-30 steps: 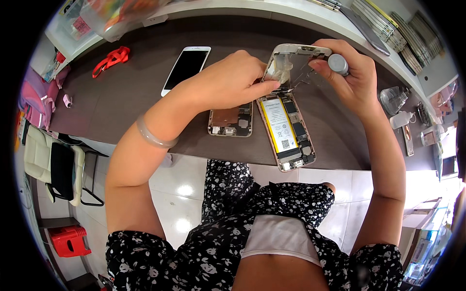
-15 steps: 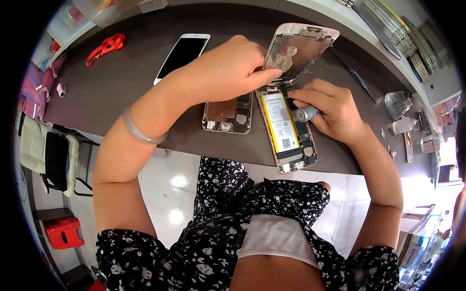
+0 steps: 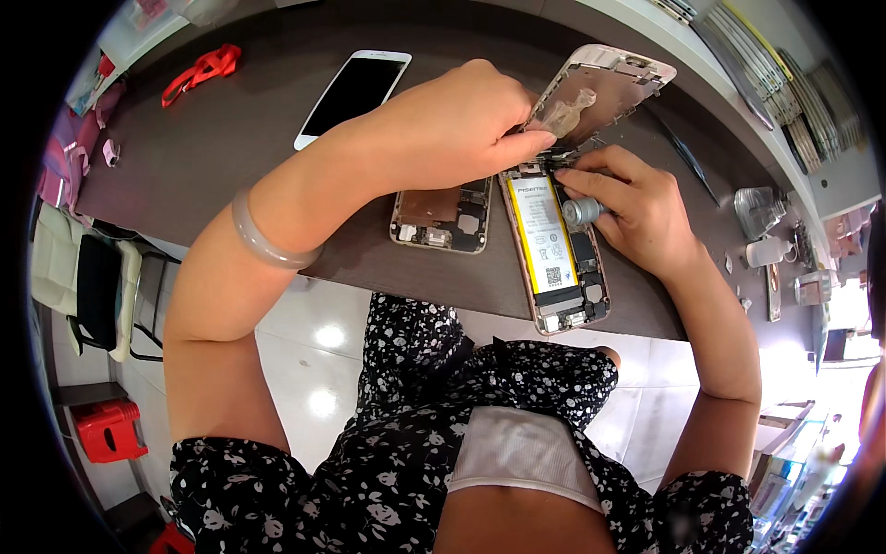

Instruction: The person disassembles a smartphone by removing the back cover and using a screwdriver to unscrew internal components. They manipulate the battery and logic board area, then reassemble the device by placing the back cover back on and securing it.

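Observation:
An opened phone (image 3: 592, 266) lies near the table's front edge, a white battery (image 3: 544, 242) with yellow sides inside it. Its screen panel (image 3: 616, 92) stands raised at the far end, inner side showing, with a crumpled clear film on it. My left hand (image 3: 480, 120) pinches the panel's lower left edge, thumb in front. My right hand (image 3: 641, 203) is closed round a grey screwdriver (image 3: 580, 213), of which only the handle's end shows. Its thumb and index finger reach to the phone's far end, above the battery. What lies under those fingertips is hidden.
Left of the opened phone is another opened phone housing (image 3: 443, 222), partly under my left arm. A white phone (image 3: 355, 97) lies behind it. Tweezers (image 3: 688, 157), a glass jar (image 3: 760, 212) and a small white bottle (image 3: 769, 251) are at the right. A red strap (image 3: 201, 74) lies far left.
The view has shifted slightly, so the phones and hands appear a little farther right. Both hands keep their hold, and the screen panel leans slightly more to the right.

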Demonstrator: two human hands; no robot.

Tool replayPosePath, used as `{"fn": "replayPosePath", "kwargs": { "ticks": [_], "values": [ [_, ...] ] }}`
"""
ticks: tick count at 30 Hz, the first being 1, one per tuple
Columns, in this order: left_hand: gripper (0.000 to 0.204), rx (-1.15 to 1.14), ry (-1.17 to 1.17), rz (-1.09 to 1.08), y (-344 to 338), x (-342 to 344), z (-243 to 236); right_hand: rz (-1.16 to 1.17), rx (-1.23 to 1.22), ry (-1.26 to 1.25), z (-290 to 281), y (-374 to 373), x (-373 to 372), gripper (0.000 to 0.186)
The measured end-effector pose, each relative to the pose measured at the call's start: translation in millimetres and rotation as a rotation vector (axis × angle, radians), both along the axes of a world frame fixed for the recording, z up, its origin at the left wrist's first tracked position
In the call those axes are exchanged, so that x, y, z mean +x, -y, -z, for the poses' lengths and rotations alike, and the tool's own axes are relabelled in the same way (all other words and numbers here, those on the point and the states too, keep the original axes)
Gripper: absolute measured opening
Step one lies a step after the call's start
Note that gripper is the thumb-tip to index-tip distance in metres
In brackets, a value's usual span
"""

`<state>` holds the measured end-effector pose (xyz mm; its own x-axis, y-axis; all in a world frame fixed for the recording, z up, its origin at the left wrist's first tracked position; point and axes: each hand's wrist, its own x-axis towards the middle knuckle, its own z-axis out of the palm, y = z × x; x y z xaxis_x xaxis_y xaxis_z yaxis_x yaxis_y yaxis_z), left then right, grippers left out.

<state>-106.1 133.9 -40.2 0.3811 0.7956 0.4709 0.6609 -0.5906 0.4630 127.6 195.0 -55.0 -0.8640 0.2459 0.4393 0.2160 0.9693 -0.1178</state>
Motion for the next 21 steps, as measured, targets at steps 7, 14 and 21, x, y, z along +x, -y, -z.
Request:
{"fn": "replayPosePath", "kwargs": {
  "ticks": [7,14,21],
  "values": [
    [0.044,-0.062,0.043,-0.04,2.1,-0.4,-2.2,0.025,-0.062,0.026,-4.5,1.8,0.4,0.036],
    [0.043,-0.047,0.054,-0.048,0.8,1.2,-0.5,0.008,-0.121,-0.017,-1.3,-1.8,-1.7,0.036],
    [0.035,-0.056,0.078,-0.052,-2.2,0.6,4.2,0.013,-0.099,-0.016,-2.3,-4.3,0.9,0.037]
  ]
}}
